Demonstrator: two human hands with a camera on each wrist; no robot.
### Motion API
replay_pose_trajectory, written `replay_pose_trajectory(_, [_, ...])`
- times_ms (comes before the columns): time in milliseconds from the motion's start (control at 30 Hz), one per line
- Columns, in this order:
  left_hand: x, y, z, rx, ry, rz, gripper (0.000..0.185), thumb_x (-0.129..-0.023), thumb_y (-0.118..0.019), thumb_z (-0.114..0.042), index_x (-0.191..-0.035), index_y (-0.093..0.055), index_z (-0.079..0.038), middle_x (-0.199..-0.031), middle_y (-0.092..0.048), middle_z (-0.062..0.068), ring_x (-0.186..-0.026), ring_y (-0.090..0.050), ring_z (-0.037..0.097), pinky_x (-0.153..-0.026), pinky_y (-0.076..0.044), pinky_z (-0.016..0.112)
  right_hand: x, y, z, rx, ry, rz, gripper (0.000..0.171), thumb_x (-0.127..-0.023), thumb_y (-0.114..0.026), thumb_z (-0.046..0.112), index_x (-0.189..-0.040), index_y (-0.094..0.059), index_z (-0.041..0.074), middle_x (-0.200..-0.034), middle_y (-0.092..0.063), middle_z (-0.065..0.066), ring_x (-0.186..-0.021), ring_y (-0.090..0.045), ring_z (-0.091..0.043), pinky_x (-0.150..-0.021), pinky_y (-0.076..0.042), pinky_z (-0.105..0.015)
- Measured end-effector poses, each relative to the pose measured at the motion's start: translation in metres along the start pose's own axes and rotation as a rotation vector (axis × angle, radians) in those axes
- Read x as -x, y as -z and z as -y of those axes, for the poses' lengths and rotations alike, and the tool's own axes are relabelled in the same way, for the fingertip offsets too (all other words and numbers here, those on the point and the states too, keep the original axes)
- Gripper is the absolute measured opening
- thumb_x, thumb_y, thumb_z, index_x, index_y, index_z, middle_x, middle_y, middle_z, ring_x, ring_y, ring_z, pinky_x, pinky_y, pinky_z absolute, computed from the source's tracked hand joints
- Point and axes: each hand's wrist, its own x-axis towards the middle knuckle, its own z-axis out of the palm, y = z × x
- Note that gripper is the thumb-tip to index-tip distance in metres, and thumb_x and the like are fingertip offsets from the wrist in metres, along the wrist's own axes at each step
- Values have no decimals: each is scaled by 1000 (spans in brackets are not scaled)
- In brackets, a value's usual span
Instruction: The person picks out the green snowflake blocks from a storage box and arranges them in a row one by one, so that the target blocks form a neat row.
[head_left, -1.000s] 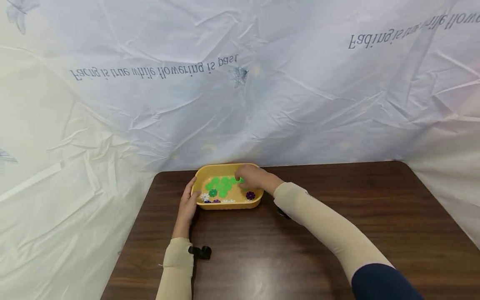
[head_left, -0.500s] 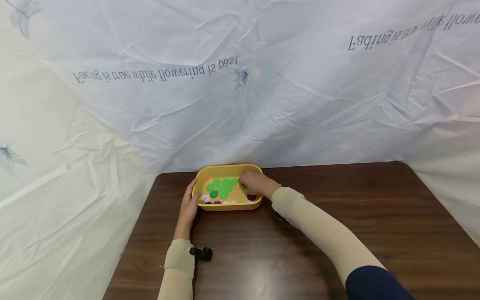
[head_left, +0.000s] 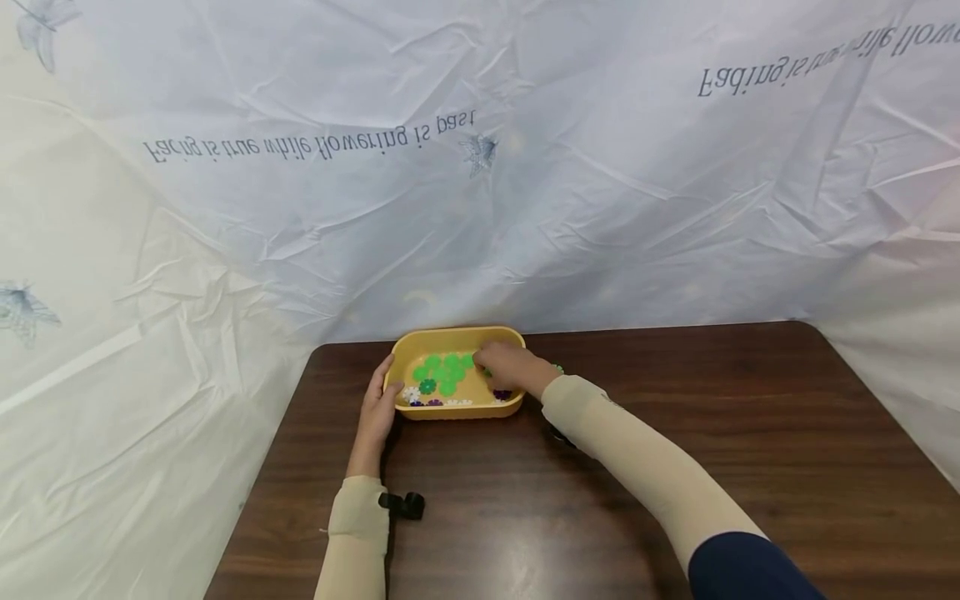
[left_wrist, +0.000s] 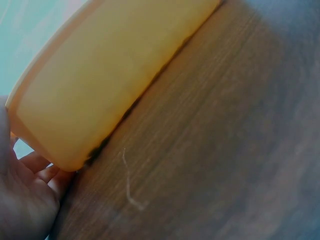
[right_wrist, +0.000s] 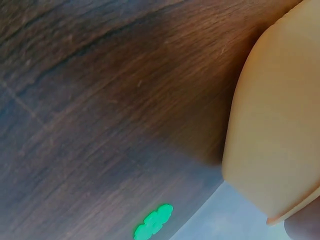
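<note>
A yellow plastic basin point(head_left: 457, 412) stands at the back edge of the table, holding several bright green flower-shaped pieces point(head_left: 448, 367). White pieces point(head_left: 411, 394), a darker green piece point(head_left: 427, 387) and a purple piece point(head_left: 501, 394) lie along its near side. My left hand point(head_left: 378, 404) grips the basin's left end, thumb over the rim; in the left wrist view its fingers lie against the outer wall. My right hand point(head_left: 508, 367) reaches into the right end with curled fingers, beside a green piece. Whether it pinches anything is hidden from view.
Beyond the right wrist a green piece point(right_wrist: 153, 222) lies on the dark wooden table point(head_left: 675, 400), close to its back edge. A white printed cloth point(head_left: 480, 233) hangs right behind the table. Black wrist camera mounts point(head_left: 405, 506) sit on the sleeves.
The right hand has dipped further into the basin's right end and curled its fingers, partly covering the purple piece. A green piece shows on the table past the right wrist. The left hand stays put.
</note>
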Motion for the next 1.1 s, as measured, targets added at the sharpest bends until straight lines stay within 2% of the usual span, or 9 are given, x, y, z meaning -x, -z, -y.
replay_pose_trajectory(133, [0,0,0,-7,3,-14,55,-103,-45,-13,-156,-30,-17,-162,-20,5,-147,-20,27,-116,-21,51,2,3,1,-44,-7,10,19,-91,-66,14,-110,-67,13,-106,-59,-3,-89,-54,-15,-74,-47,-30])
replay_pose_trajectory(333, [1,-1,-1,-23,17,-31,55,-103,-46,-13,-156,-31,-18,-162,-21,4,-148,-18,27,-117,-18,52,2,9,1,-71,24,22,26,-91,-64,12,-116,-70,9,-113,-62,-6,-101,-58,-19,-85,-50,-33])
replay_pose_trajectory(567, [0,0,0,-18,0,-29,55,-103,-47,-14,-155,-32,-17,-162,-23,5,-148,-19,27,-117,-19,52,5,19,4,-57,103,32,22,-92,-64,15,-110,-74,9,-105,-61,-4,-93,-57,-16,-81,-50,-30])
replay_pose_trajectory(833, [-16,2,32,-24,-30,-77,52,-103,-47,-21,-153,-35,-30,-160,-26,-5,-147,-21,20,-117,-19,47,22,37,11,-44,207,17,20,-92,-63,11,-106,-75,5,-102,-64,-7,-90,-60,-19,-79,-51,-34])
replay_pose_trajectory(967, [-14,1,27,-9,-18,-65,54,-103,-48,-18,-154,-35,-26,-161,-25,-1,-148,-20,23,-117,-19,48,32,44,11,-64,212,30,19,-93,-64,12,-106,-74,4,-103,-63,-8,-91,-60,-21,-81,-51,-37])
replay_pose_trajectory(1100, [-7,0,12,8,-2,-48,56,-102,-48,-12,-155,-34,-18,-162,-24,5,-148,-20,27,-117,-18,50,38,48,7,-71,216,33,18,-91,-65,11,-105,-74,4,-103,-64,-9,-90,-60,-21,-80,-50,-37])
